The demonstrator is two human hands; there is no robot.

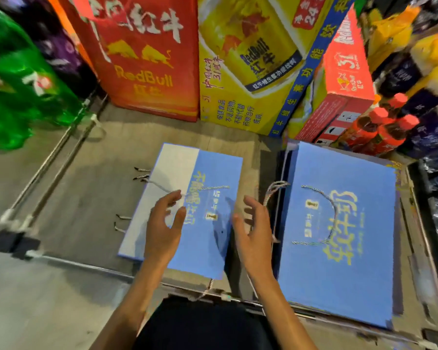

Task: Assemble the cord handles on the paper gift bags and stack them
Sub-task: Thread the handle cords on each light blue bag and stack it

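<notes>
A flat blue paper gift bag (208,173) with a pale strip on its left side lies on the grey floor ahead of me. A twisted cord handle (208,188) runs across its face, and cord ends (141,173) stick out past its left edge. My left hand (162,228) hovers over the bag's left half, fingers spread and empty. Just off the bag's right edge my right hand (253,233) is open too. To the right sits a stack of blue bags (359,286), the top one carrying a looped cord handle (324,198).
Red and yellow drink cartons (147,59) stand behind the bags. Green bottle packs (15,79) fill the left, red-capped bottles (382,130) and dark packs the right. A metal rail (56,157) crosses the floor at left. My dark-clothed lap (202,324) is at the bottom.
</notes>
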